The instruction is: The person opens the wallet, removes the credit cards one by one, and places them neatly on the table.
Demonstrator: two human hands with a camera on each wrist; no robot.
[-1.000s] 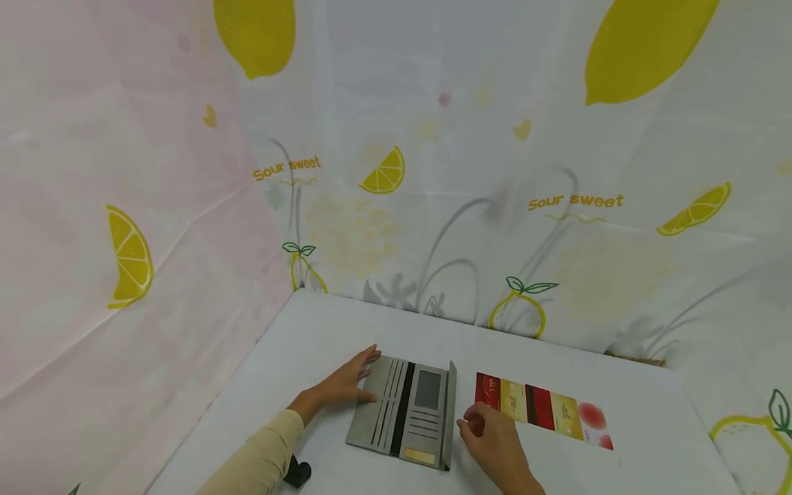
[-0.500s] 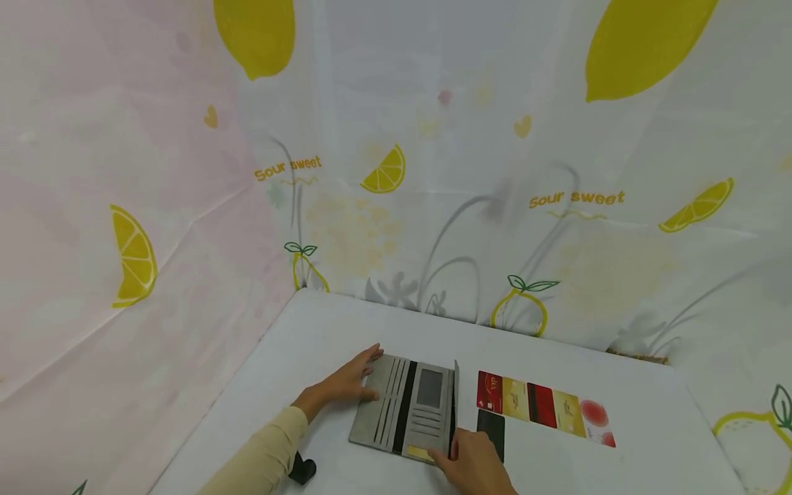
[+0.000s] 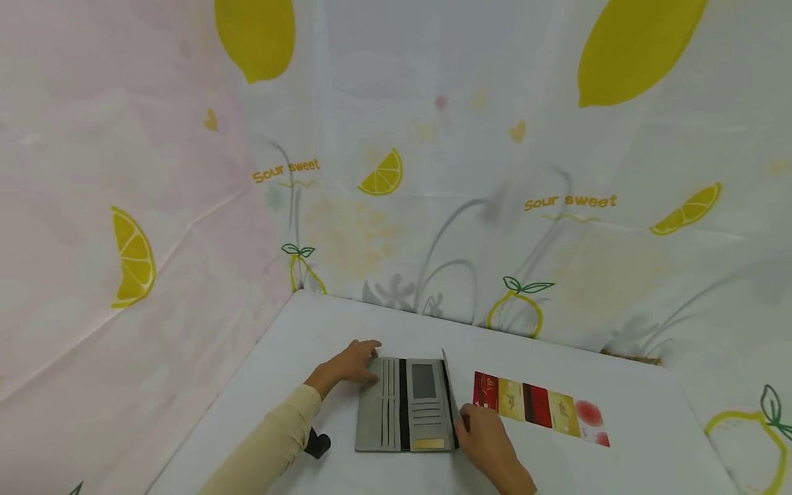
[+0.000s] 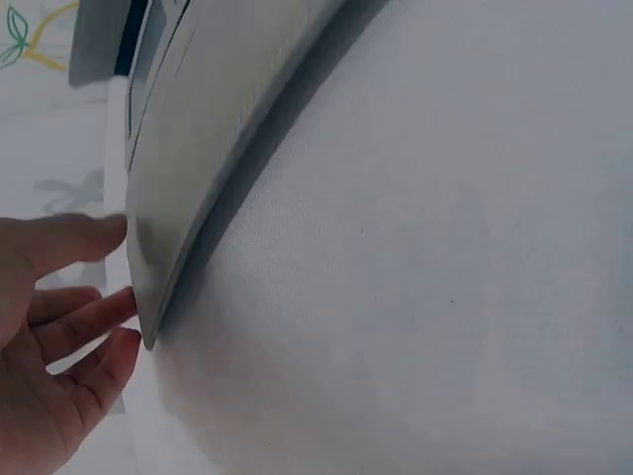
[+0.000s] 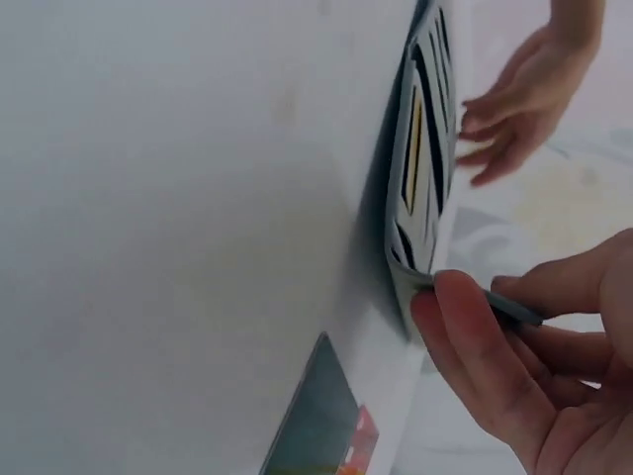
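Note:
A grey long wallet (image 3: pixel 376 405) lies spread on the white table, its card slots, clear window and gold label facing up. Its right-hand flap (image 3: pixel 450 392) stands raised. My right hand (image 3: pixel 491 440) pinches this flap between thumb and fingers, as the right wrist view shows. At the wallet's far left corner, my left hand (image 3: pixel 353 361) touches the edge with thumb and fingertips, the fingers loosely extended. A row of several red, gold and pink-white cards (image 3: pixel 538 405) lies right of the wallet. The right wrist view also shows a dark card (image 5: pixel 318 406), hidden by my hand in the head view.
A small black object (image 3: pixel 318 444) sits beside my left sleeve (image 3: pixel 272 433). White walls printed with lemons (image 3: pixel 520 313) rise behind and left of the white table (image 3: pixel 557 474).
My right hand has come from beside the wallet, past its lower right corner, to grip the flap. The wallet has turned straighter to me. My left hand has shifted slightly with it.

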